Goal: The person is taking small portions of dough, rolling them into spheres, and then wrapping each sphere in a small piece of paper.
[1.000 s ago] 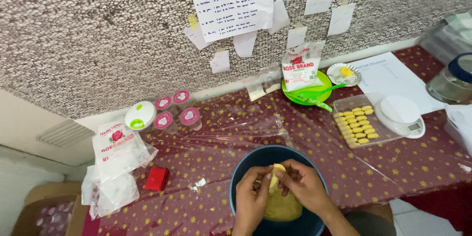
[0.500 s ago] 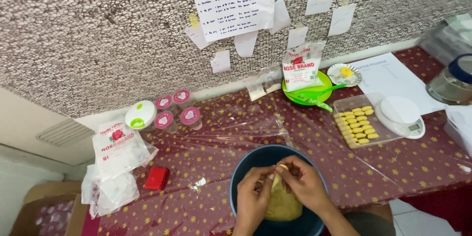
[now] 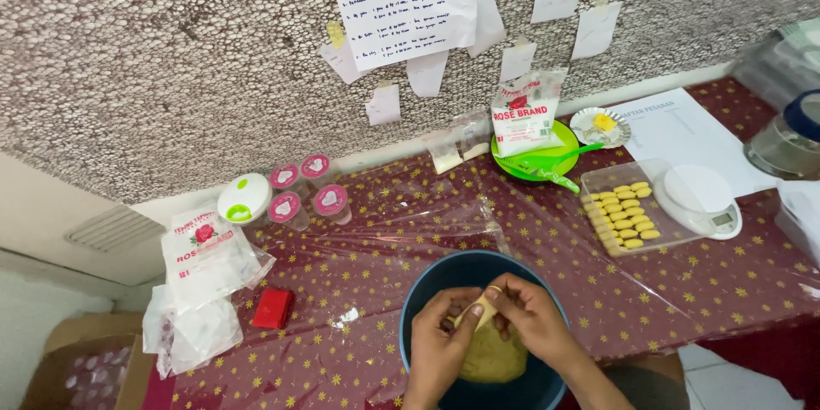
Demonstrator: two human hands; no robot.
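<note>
A dark blue bowl sits at the near edge of the table, with a lump of yellow dough inside it. Above the bowl my left hand and my right hand meet and pinch a small piece of yellow dough between their fingertips. A ring shows on one finger of my right hand. The hands cover part of the big lump.
A clear tray of small yellow dough pieces lies at the right beside a white kitchen scale. A green plate with a flour bag, pink-lidded jars, white bags and a red box stand on the starred maroon tablecloth.
The small dough piece has been worked between my fingers; my hands have shifted slightly and closed in on it above the bowl.
</note>
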